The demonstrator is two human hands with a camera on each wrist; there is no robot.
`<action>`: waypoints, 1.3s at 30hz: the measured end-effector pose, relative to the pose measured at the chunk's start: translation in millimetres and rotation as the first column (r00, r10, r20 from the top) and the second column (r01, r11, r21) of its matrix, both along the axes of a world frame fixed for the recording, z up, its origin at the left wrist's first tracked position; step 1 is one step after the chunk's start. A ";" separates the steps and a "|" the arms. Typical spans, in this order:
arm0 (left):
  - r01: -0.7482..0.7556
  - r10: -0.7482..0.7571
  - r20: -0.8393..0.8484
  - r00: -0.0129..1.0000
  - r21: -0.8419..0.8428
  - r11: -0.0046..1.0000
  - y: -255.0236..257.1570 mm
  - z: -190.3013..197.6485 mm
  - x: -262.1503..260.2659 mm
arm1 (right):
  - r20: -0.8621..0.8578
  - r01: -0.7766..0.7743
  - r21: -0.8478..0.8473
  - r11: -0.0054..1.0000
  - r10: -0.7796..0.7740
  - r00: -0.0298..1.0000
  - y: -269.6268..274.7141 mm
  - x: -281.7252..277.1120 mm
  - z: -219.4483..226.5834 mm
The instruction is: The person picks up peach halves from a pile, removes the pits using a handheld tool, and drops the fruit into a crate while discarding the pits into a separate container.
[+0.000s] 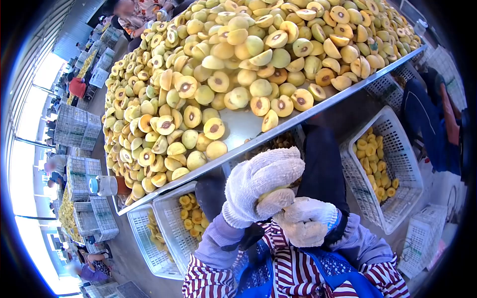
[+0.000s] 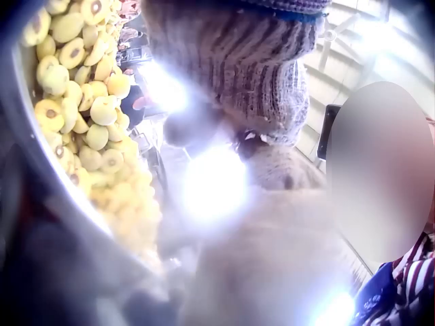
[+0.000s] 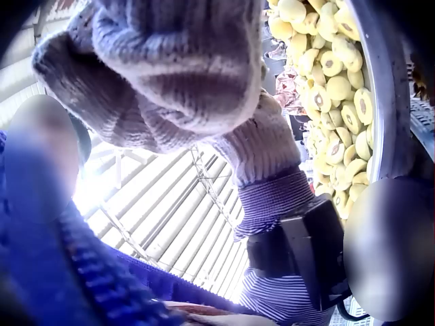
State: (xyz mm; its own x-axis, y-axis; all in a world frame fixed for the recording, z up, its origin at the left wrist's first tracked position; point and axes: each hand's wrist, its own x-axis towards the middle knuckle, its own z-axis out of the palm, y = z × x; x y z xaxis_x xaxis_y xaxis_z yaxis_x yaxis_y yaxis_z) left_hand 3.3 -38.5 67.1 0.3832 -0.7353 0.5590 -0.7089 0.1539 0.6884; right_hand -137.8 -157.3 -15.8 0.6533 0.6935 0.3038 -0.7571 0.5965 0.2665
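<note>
In the head view both hands wear white knit gloves and are held close to my chest, below the table edge. My left hand [image 1: 259, 184] curls around a yellow fruit [image 1: 272, 190], of which only a thin sliver shows between the fingers. My right hand [image 1: 304, 224] sits just under and right of it, fingers curled and touching the left glove; whatever is in it is hidden. In the right wrist view a curled glove [image 3: 178, 64] fills the top. The left wrist view is washed out by glare, with a blurred glove [image 2: 238, 61].
A metal table [image 1: 238, 126] carries a big heap of halved yellow fruit [image 1: 238, 59]. White plastic crates [image 1: 397, 149] [image 1: 169, 233] holding fruit halves stand under its edge. A jar [image 1: 102, 185] sits at the table's near corner. Stacked crates [image 1: 74, 126] and other workers are further off.
</note>
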 end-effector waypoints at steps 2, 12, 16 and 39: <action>0.013 -0.021 -0.114 0.993 -0.068 0.998 -1.1 -15.3 1.1 | -0.118 -0.010 -0.224 0.975 -0.017 0.993 -9.5 -1.5 24.0; -0.139 0.147 0.079 0.986 -0.103 0.985 -5.0 -12.0 -2.7 | -0.077 0.064 -0.518 0.853 -0.121 0.990 -7.8 0.2 39.7; 0.090 0.009 -0.871 0.491 0.061 0.994 1.5 -10.2 -11.6 | -0.025 0.116 -0.429 0.896 -0.140 0.990 -3.9 3.0 40.5; -0.834 0.736 -0.605 0.304 0.205 0.513 136.5 -69.7 2.4 | 0.205 0.160 -0.829 0.535 0.026 0.978 -12.1 18.2 22.2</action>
